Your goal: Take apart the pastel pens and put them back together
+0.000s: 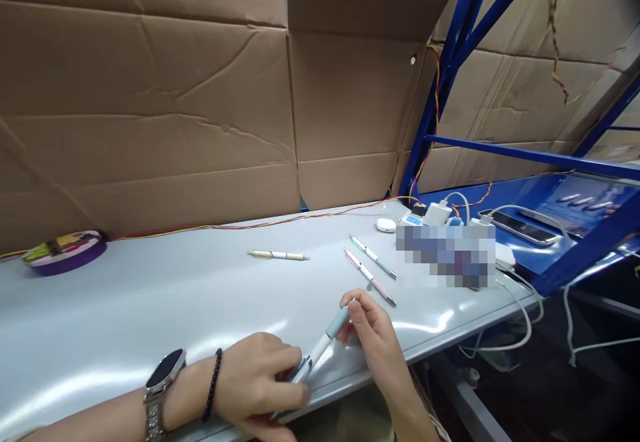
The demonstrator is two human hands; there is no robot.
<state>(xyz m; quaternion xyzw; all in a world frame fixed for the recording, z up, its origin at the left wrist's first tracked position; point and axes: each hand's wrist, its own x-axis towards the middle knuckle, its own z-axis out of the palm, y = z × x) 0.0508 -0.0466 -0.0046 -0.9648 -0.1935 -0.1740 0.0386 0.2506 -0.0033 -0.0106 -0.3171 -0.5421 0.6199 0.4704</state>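
Note:
A white and pale blue pen point(321, 349) is held slantwise above the table's front edge, between both hands. My left hand point(265, 382), with a watch and a black bead bracelet at the wrist, is closed on the pen's lower, clip end. At the upper end, the fingertips of my right hand point(374, 333) pinch the pale blue barrel near its tip, which they hide. Beyond my right hand lie a pink and white pen point(370, 277) and a green and white pen point(373, 257). Further left lies a cream-yellow and white pen point(279, 255).
The glossy white table point(165, 282) backs onto cardboard point(150, 162). A purple-sided round tin point(65, 255) stands far left. At the right are a white case point(385, 225), plugged-in chargers point(437, 215), loose white cables point(525, 325), a blurred patch and a blue metal frame point(435, 109). Phones lie behind.

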